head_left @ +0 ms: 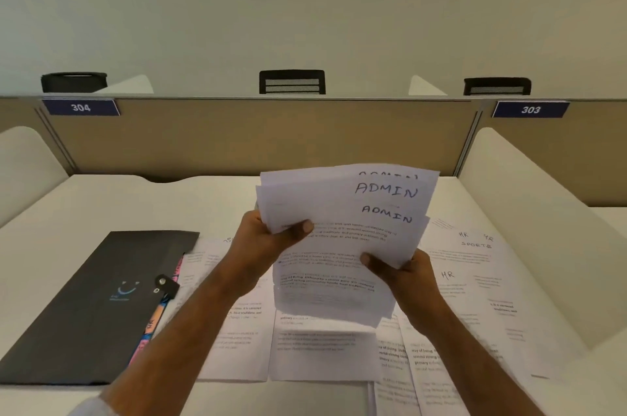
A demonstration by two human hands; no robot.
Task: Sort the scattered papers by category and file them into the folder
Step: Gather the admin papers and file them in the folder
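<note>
Sheaf of papers (pixel 346 212), marked ADMIN: held fanned above the desk (pixel 101 198), gripped by left hand (pixel 268 239) and right hand (pixel 397 266), apparently for squaring one category. Folder (pixel 84 300): lain closed at left. Other sheets (pixel 475 279): left unsorted beneath.

The held sheets (pixel 346 212) have "ADMIN" handwritten in the top corner, readable on two of them, with a third peeking out behind, cut off. On the table, one paper (pixel 475 246) at right says "SPORTS" with "HR" scribbled above it, and another sheet (pixel 451 283) has "HR" too. The divider carries two blue plates: "304" (pixel 80 107) at left and "303" (pixel 530 109) at right. Printed body text is too blurry to read.
</note>
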